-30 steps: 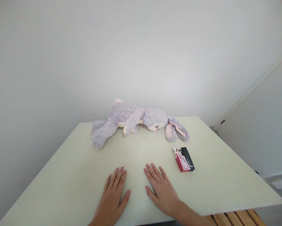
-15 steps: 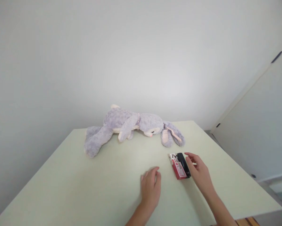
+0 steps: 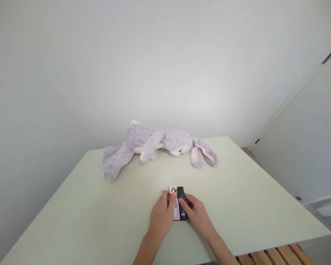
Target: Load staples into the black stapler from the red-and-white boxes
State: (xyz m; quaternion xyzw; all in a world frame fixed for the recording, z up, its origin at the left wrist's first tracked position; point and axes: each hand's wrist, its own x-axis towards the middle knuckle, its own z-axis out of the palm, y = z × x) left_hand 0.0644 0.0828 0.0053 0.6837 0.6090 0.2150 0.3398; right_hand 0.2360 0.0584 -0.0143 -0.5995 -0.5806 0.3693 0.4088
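Observation:
Close to the middle of the table's near side lie a small white and red box (image 3: 176,211) and, against its right side, a slim black stapler (image 3: 183,215). The box has a small dark picture printed at its far end. My left hand (image 3: 162,213) is closed on the box's left side, thumb on top. From the right, my right hand (image 3: 195,211) grips the stapler, its thumb resting over it. Parts of both things are hidden under my fingers.
A grey-lilac plush rabbit (image 3: 143,138) lies on its side along the back of the pale green table (image 3: 112,217), near the white wall (image 3: 165,66). Wooden slats (image 3: 276,255) show below the front right edge. A white door (image 3: 306,140) stands at the right.
The box and stapler have moved left to the table's middle and turned straighter. My right hand has come left and closed on the stapler; my left hand has taken hold of the box.

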